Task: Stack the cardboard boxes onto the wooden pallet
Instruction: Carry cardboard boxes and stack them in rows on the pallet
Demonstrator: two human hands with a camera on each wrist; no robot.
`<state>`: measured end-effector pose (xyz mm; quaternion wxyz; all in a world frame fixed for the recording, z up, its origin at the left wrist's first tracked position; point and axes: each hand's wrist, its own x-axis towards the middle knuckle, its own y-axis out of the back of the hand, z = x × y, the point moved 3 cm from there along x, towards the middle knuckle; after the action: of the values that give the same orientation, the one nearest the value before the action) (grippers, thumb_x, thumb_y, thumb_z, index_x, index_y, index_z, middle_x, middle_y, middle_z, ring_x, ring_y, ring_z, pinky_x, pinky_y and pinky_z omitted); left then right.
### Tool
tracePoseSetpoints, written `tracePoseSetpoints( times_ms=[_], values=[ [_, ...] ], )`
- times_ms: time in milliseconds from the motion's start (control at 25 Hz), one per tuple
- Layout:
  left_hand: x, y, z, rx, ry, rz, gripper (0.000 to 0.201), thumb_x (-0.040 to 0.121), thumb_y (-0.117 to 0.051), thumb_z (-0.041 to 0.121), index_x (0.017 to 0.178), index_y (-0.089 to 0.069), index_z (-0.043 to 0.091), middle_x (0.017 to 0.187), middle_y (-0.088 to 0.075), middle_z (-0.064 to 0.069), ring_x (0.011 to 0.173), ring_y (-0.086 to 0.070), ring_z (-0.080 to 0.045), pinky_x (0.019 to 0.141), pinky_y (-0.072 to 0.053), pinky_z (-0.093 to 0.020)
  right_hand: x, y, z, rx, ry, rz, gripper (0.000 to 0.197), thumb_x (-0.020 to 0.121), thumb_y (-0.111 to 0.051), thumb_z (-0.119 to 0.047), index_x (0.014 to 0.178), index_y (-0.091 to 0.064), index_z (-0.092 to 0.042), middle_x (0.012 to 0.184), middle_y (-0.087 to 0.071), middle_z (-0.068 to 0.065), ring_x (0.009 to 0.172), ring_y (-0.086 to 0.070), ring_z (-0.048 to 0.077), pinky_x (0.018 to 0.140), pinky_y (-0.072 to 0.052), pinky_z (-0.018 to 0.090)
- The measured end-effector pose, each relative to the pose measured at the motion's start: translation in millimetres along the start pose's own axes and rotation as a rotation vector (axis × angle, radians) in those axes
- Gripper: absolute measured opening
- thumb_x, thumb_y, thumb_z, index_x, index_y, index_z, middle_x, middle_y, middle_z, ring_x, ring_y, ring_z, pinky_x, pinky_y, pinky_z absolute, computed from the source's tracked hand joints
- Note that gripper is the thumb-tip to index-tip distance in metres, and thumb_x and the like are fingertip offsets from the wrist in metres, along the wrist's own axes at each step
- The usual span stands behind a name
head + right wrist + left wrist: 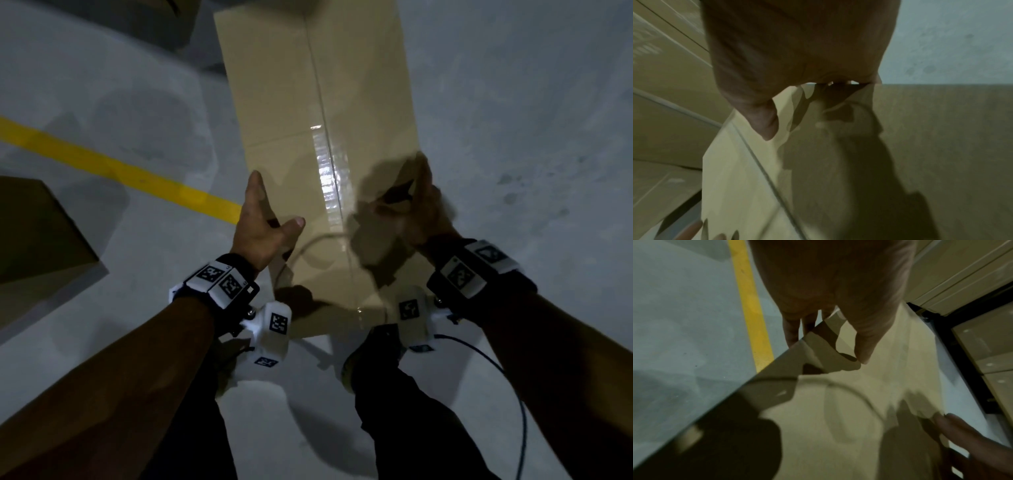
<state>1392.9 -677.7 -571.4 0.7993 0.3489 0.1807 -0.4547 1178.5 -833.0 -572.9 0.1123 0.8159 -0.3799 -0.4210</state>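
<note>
- While both hands flank it, the long cardboard box (318,144) stands on the grey floor (513,102), taped seam up; its far end is cut off by the frame's top edge.
- On the box's left edge, the left hand (262,228) grips it: thumb on the top face, fingers (791,331) dropping down the side, their tips hidden.
- At the box's right edge, the right hand (419,214) is blurred; its fingers go over the edge out of sight, thumb (764,120) above the top.
- Left of the box run a yellow floor line (137,173) and another carton (37,233), partly cropped.
- Beyond the box, stacked cartons (962,272) show dimly; no pallet can be made out.
</note>
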Motion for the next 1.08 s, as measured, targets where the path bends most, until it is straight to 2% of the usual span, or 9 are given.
tracePoseSetpoints(
  times_ms=[80,200,360,480,560,680,760,880,1080],
  values=[
    [-4,11,-9,0.093,-0.025,0.006,0.105,0.083,-0.080,0.017,0.158,-0.007,0.014,0.164,-0.014,-0.001,0.147,-0.016,-0.008,0.117,-0.021,-0.023,-17,-22,9,0.041,-0.022,-0.013,0.118,0.076,-0.082,-0.037,0.158,0.001,-0.022,0.139,-0.048,0.015,0.119,-0.054,0.034,0.084,-0.046,0.023],
    [-13,30,-23,0.239,-0.019,-0.013,0.109,0.079,-0.083,0.020,0.158,-0.009,0.016,0.161,-0.019,-0.008,0.146,-0.021,-0.018,0.107,-0.023,-0.020,-48,-47,15,0.060,-0.043,-0.030,0.122,0.072,-0.085,-0.035,0.159,0.000,-0.025,0.135,-0.050,0.015,0.119,-0.053,0.040,0.094,-0.053,0.040],
    [2,36,-20,0.297,-0.083,-0.062,0.118,0.074,-0.087,0.030,0.158,-0.004,0.020,0.163,-0.012,-0.005,0.149,-0.012,-0.021,0.110,-0.016,-0.028,-26,-45,1,0.092,0.096,0.055,0.107,0.071,-0.089,-0.027,0.153,-0.021,-0.016,0.129,-0.058,0.018,0.107,-0.058,0.016,0.084,-0.049,0.011],
    [19,30,-17,0.259,-0.121,-0.049,0.125,0.071,-0.089,0.030,0.158,0.000,0.021,0.165,-0.008,0.001,0.150,-0.008,-0.020,0.114,-0.015,-0.030,-7,-47,-6,0.118,-0.016,0.053,0.113,0.069,-0.089,-0.035,0.157,-0.020,-0.020,0.146,-0.047,0.011,0.121,-0.055,0.022,0.098,-0.042,0.022],
    [19,28,-19,0.237,-0.129,-0.040,0.129,0.066,-0.090,0.039,0.159,-0.002,0.020,0.164,-0.011,-0.002,0.148,-0.010,-0.017,0.116,-0.017,-0.031,-13,-51,-4,0.125,-0.019,0.100,0.115,0.073,-0.086,-0.033,0.159,-0.010,-0.031,0.134,-0.056,0.006,0.108,-0.063,0.017,0.087,-0.052,0.020],
    [8,30,-9,0.259,-0.130,-0.038,0.130,0.063,-0.091,0.041,0.159,-0.005,0.024,0.162,-0.017,-0.008,0.147,-0.017,-0.016,0.114,-0.019,-0.026,-33,-47,-3,0.079,-0.047,0.132,0.121,0.064,-0.073,-0.056,0.156,0.005,-0.042,0.130,-0.058,0.009,0.105,-0.065,0.031,0.085,-0.058,0.048],
    [-3,32,5,0.286,-0.135,-0.024,0.125,0.067,-0.091,0.031,0.158,-0.006,0.027,0.161,-0.020,-0.008,0.145,-0.022,-0.016,0.112,-0.022,-0.024,-43,-41,-2,0.083,-0.055,0.118,0.124,0.061,-0.070,-0.060,0.155,0.009,-0.043,0.130,-0.056,0.017,0.107,-0.063,0.039,0.090,-0.055,0.054],
    [-40,27,63,0.313,-0.171,0.010,0.122,0.069,-0.090,0.026,0.158,-0.006,0.030,0.157,-0.025,-0.007,0.139,-0.029,-0.014,0.102,-0.025,-0.016,-74,11,-15,0.171,-0.039,0.145,0.126,0.061,-0.076,-0.057,0.155,0.006,-0.044,0.124,-0.059,0.018,0.099,-0.065,0.036,0.088,-0.055,0.054],
    [-127,17,191,0.313,-0.236,0.002,0.122,0.069,-0.090,0.026,0.158,-0.007,0.031,0.152,-0.027,-0.011,0.137,-0.034,-0.021,0.105,-0.027,-0.023,-151,137,-59,0.221,-0.030,0.177,0.121,0.076,-0.085,-0.031,0.159,0.002,-0.029,0.155,-0.031,0.012,0.137,-0.038,0.031,0.109,-0.034,0.045]
  ],
)
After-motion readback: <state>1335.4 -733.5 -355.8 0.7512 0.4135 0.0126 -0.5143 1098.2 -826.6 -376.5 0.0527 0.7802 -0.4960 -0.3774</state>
